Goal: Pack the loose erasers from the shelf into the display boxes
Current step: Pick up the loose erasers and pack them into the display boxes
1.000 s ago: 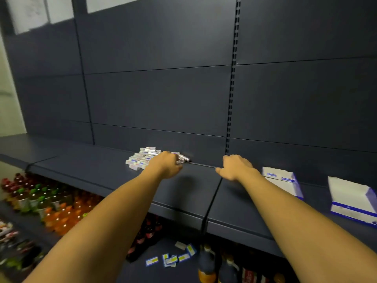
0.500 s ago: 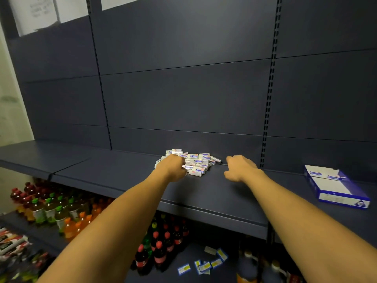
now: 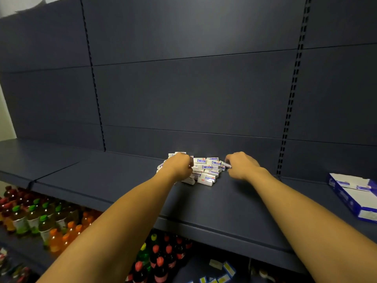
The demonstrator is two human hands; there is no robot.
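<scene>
Right hand (image 3: 241, 165) had closed in since half a second earlier, fingers now curled on the eraser pile (image 3: 206, 170) opposite left hand (image 3: 179, 166), likely corralling it on the shelf (image 3: 214, 205); display box (image 3: 355, 195) well right of fingers.

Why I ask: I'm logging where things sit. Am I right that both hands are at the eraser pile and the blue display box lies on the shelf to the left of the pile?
Not quite: the head view shows the blue display box right of the eraser pile, on the shelf. The left hand and right hand are at the pile.
</scene>
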